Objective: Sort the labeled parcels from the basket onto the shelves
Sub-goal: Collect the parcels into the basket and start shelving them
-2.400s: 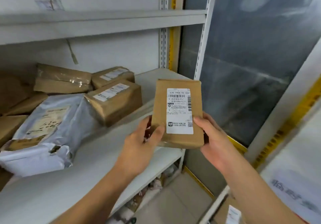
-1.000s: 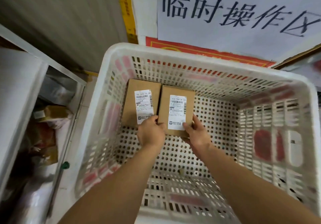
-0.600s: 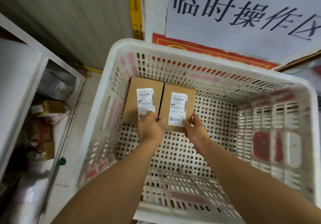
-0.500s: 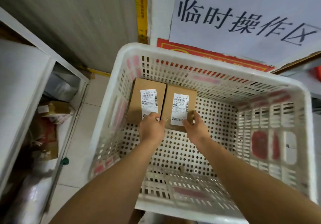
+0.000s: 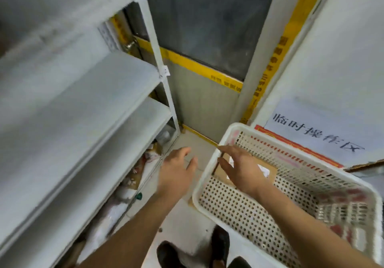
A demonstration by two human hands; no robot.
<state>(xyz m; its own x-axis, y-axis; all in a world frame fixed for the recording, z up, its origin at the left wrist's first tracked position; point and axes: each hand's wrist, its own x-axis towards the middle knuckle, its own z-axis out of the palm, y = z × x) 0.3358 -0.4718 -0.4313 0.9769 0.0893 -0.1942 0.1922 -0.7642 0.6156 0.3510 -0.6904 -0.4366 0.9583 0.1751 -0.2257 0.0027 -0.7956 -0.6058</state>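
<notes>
The white perforated basket (image 5: 270, 209) sits on the floor and serves as the reference for everything else. Inside it, against its far left corner, lie the brown labeled parcels (image 5: 270, 171), flat on the basket's bottom with white labels facing up; motion blur and the hand in front make it hard to tell how many there are.

The right hand (image 5: 239, 170) hovers over that same corner of the basket, above the parcels, fingers spread and relaxed, holding nothing. Whether it touches the cardboard cannot be told.

The left hand (image 5: 176, 174) is outside the basket, just beyond its left rim, over the floor tiles. Its fingers are loosely extended and it grips nothing.

To the left of the basket stand the white metal shelves (image 5: 87, 105), their upper boards blurred; the lowest level holds a jumble of bags and packages (image 5: 133, 176). Behind the basket, on the wall, hangs a white paper sign (image 5: 318, 138) with handwritten characters above a red strip. Beyond the basket's far left corner is a grey door (image 5: 207, 39) edged with yellow tape. Near the basket's front edge, the person's dark shoes (image 5: 220, 245) show on the floor.
</notes>
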